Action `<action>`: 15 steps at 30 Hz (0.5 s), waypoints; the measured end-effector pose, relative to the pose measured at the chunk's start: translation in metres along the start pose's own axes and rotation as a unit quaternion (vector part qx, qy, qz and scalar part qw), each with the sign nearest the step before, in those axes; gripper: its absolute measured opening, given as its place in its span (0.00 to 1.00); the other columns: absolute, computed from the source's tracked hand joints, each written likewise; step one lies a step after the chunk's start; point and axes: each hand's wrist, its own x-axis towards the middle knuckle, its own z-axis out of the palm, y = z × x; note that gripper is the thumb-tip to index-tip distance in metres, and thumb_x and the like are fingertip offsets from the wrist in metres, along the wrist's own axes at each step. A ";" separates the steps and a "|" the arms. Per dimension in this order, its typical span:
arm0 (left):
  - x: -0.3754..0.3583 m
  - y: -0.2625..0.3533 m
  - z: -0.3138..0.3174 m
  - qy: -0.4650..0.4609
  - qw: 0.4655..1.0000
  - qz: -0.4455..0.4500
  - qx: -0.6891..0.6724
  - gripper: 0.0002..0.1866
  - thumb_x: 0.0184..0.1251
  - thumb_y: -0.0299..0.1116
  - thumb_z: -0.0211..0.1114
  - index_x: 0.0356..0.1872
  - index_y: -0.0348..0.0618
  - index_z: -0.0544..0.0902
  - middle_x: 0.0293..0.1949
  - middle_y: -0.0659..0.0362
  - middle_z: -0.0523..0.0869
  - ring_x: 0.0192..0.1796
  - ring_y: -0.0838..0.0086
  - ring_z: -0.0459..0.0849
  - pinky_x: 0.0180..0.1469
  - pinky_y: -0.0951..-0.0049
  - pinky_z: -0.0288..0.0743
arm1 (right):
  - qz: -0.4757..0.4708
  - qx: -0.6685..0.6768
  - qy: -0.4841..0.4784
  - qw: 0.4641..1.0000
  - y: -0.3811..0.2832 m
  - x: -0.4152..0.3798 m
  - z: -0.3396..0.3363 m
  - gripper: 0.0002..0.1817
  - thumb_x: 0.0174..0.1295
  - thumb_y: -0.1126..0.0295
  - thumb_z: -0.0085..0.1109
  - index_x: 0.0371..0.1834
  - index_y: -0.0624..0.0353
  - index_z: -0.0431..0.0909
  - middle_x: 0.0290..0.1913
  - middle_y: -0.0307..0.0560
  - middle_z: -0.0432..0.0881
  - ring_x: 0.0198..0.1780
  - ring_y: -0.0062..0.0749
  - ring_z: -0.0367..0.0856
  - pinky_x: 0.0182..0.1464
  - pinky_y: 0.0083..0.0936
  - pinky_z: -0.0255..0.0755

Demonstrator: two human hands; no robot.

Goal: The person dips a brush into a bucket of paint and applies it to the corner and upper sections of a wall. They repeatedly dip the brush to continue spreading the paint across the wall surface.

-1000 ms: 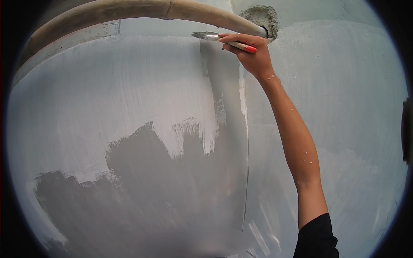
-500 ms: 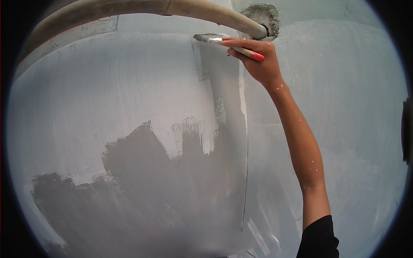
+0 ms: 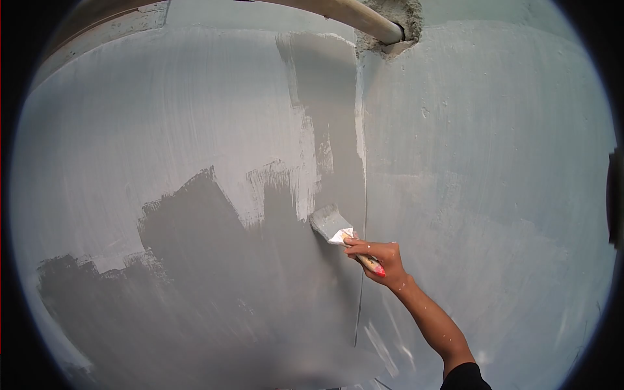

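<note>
My right hand is closed around the handle of a flat paintbrush, low and right of the middle of the view. The handle has a red end and the bristles are coated grey. They rest against the wall, beside the lower edge of a pale area. Darker grey paint covers the lower left of the wall and a strip running up to the top. White specks dot my hand and forearm. My left hand is out of view.
A curved pipe crosses the top and enters a rough hole in the wall. A thin vertical line runs down the wall left of my forearm. Something dark stands at the right edge.
My right hand has moved down from near the pipe with the brush. The strip's upper part now shows darker grey, with a wider top. The view has shifted slightly.
</note>
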 end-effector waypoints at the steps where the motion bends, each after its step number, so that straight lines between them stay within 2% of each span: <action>1: 0.002 0.002 0.000 -0.004 0.999 0.009 0.032 0.13 0.55 0.21 0.53 0.43 0.40 0.72 0.31 0.62 0.71 0.33 0.72 0.71 0.35 0.66 0.71 | 0.009 0.012 -0.011 1.000 -0.003 -0.007 -0.004 0.19 0.53 0.84 0.72 0.47 0.51 0.91 0.53 0.43 0.91 0.54 0.36 0.91 0.54 0.24 0.87; 2: 0.007 0.003 -0.001 -0.010 0.998 0.020 0.065 0.13 0.55 0.21 0.52 0.43 0.40 0.72 0.31 0.61 0.71 0.33 0.72 0.72 0.35 0.66 0.72 | 0.019 0.024 -0.020 0.999 -0.007 -0.011 -0.007 0.18 0.54 0.83 0.73 0.47 0.51 0.91 0.52 0.42 0.92 0.54 0.36 0.91 0.55 0.24 0.87; 5: 0.003 0.099 0.009 -0.034 0.994 -0.095 0.033 0.12 0.54 0.20 0.52 0.41 0.40 0.73 0.30 0.61 0.72 0.32 0.72 0.72 0.33 0.66 0.72 | 0.005 0.011 -0.035 0.999 -0.024 0.037 -0.046 0.17 0.55 0.82 0.73 0.47 0.50 0.92 0.52 0.41 0.92 0.55 0.35 0.91 0.54 0.25 0.87; 7: 0.004 0.073 0.008 -0.032 0.996 -0.087 0.016 0.11 0.53 0.20 0.52 0.39 0.41 0.73 0.30 0.61 0.72 0.31 0.72 0.72 0.32 0.67 0.72 | -0.098 -0.027 0.052 0.993 -0.022 0.086 -0.064 0.16 0.56 0.81 0.73 0.47 0.51 0.92 0.52 0.41 0.92 0.56 0.35 0.91 0.54 0.24 0.87; 9: 0.008 0.061 0.013 -0.022 0.996 -0.085 0.007 0.11 0.53 0.20 0.53 0.38 0.42 0.73 0.30 0.61 0.72 0.30 0.72 0.73 0.30 0.67 0.72 | -0.129 -0.016 0.171 0.977 -0.025 0.137 -0.068 0.16 0.57 0.81 0.73 0.47 0.51 0.92 0.51 0.42 0.92 0.56 0.36 0.91 0.54 0.24 0.87; 12: 0.002 0.065 0.020 0.002 0.995 -0.100 0.017 0.11 0.53 0.19 0.53 0.38 0.42 0.74 0.30 0.60 0.72 0.30 0.72 0.73 0.30 0.67 0.72 | -0.101 -0.020 0.146 0.984 -0.003 0.173 -0.053 0.16 0.56 0.83 0.74 0.47 0.55 0.91 0.53 0.48 0.91 0.54 0.34 0.92 0.51 0.21 0.86; 13: 0.000 0.065 0.020 0.010 0.994 -0.106 0.021 0.11 0.52 0.19 0.53 0.38 0.43 0.74 0.30 0.60 0.72 0.29 0.72 0.73 0.30 0.67 0.72 | -0.111 -0.024 0.141 0.984 0.011 0.165 -0.034 0.16 0.57 0.82 0.73 0.47 0.52 0.91 0.52 0.46 0.91 0.56 0.36 0.90 0.52 0.22 0.86; 15: -0.004 0.062 0.014 0.017 0.993 -0.116 0.026 0.12 0.52 0.19 0.53 0.38 0.43 0.74 0.30 0.60 0.73 0.30 0.72 0.73 0.29 0.67 0.72 | -0.065 -0.023 0.156 0.985 0.024 0.119 -0.010 0.16 0.56 0.82 0.74 0.46 0.52 0.92 0.52 0.47 0.91 0.55 0.36 0.91 0.51 0.22 0.87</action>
